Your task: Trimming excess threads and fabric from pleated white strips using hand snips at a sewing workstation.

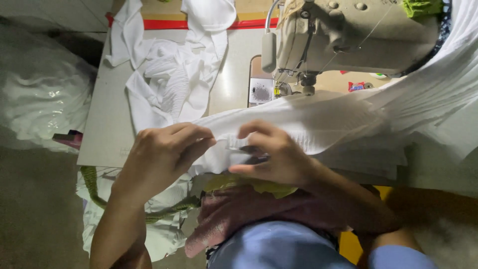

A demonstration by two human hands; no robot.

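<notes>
The white cloth (318, 124) is lying across the sewing table (107, 129), stretching from the person's hands up and off to the right, under the head of the sewing machine (348, 35). The left hand (159, 157) is pinching the near edge of the cloth, fingers and thumb pressed together on it. The right hand (276, 157) is curling over the same edge just beside it, fingertips pressing a small fold down; I cannot tell if something small and dark is tucked under that hand. The fold looks like it could slip open, because the cloth is thin and the long part hanging to the right is pulling on it. Fingers could also get close to the needle (307, 89), which is sitting just above the cloth. A pile of white cloth pieces (169, 74) is crowding the far left of the table. A yellow-green cloth (264, 187) and a pink cloth (234, 211) are bunching on the person's lap, and a green cord (94, 189) is hanging below the table edge.
</notes>
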